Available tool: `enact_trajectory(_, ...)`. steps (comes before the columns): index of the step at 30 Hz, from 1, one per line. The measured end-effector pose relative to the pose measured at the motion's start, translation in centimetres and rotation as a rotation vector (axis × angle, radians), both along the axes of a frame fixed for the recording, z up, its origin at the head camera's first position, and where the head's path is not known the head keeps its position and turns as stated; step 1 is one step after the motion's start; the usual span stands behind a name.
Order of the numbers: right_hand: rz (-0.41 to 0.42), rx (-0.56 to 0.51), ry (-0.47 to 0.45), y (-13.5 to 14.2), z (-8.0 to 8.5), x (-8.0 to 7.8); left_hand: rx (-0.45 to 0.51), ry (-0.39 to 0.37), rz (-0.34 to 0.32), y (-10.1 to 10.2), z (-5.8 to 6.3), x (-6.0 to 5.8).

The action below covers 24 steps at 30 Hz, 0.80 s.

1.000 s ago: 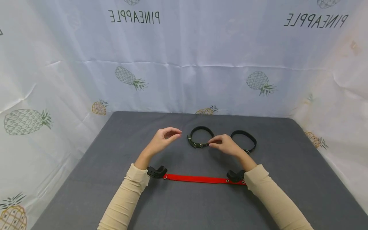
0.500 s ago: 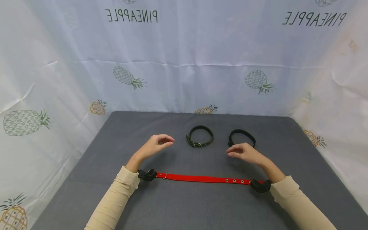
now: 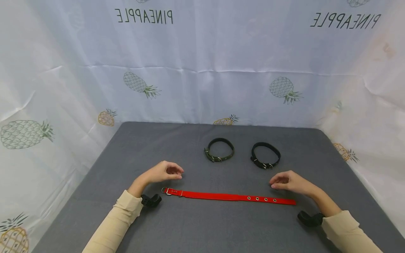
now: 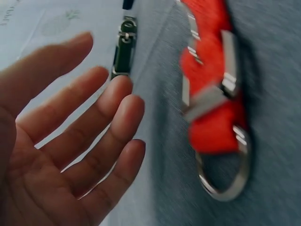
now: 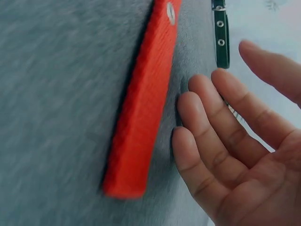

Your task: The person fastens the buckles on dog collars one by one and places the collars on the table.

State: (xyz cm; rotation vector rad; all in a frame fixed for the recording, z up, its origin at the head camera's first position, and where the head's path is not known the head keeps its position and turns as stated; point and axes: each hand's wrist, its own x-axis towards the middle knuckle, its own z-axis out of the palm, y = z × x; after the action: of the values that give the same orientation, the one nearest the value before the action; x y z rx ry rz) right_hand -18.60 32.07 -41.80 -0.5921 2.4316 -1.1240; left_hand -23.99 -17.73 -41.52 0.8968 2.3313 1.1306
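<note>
Hands (image 3: 164,173) withdrawn, loosely open, empty.

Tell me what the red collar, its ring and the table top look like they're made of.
The red collar looks like woven nylon webbing: a matte, ribbed weave shows in the right wrist view. Its ring and buckle look like polished metal, silvery and shiny, though blurred. The table top seems covered in grey felt or similar fabric, with a soft, fuzzy, matte surface.

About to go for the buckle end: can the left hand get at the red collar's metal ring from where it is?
Probably yes. The left hand hovers open just behind the red collar, whose metal ring lies bare on the grey mat at the strap's left end. Nothing lies between them.
</note>
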Motion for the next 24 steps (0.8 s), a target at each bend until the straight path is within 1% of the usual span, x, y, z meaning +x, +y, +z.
enact_trajectory(4, 0.041, -0.021, -0.042, 0.7, 0.0, 0.5, -0.009, -0.019, -0.05, -0.8, -0.7, 0.3)
enact_trajectory(7, 0.051, -0.03, -0.081, 1.1, -0.1, 0.7, -0.041, -0.029, -0.05, -1.2, -1.1, 0.5)
enact_trajectory(10, 0.051, -0.016, -0.085, 1.5, -0.1, 0.8, -0.071, -0.043, -0.035, -1.4, -1.3, 0.6)
enact_trajectory(14, 0.058, 0.03, -0.048, 1.9, -0.2, 0.9, -0.1, -0.044, -0.025, -1.5, -1.3, 0.8)
enact_trajectory(19, 0.088, 0.05, 0.005, 2.0, -0.4, 1.0, -0.152, -0.005, -0.017, -1.3, -1.2, 1.0)
enact_trajectory(24, 0.078, 0.065, 0.011, 1.7, -0.7, 0.9, -0.167, 0.038, -0.024, -1.1, -1.4, 0.9)
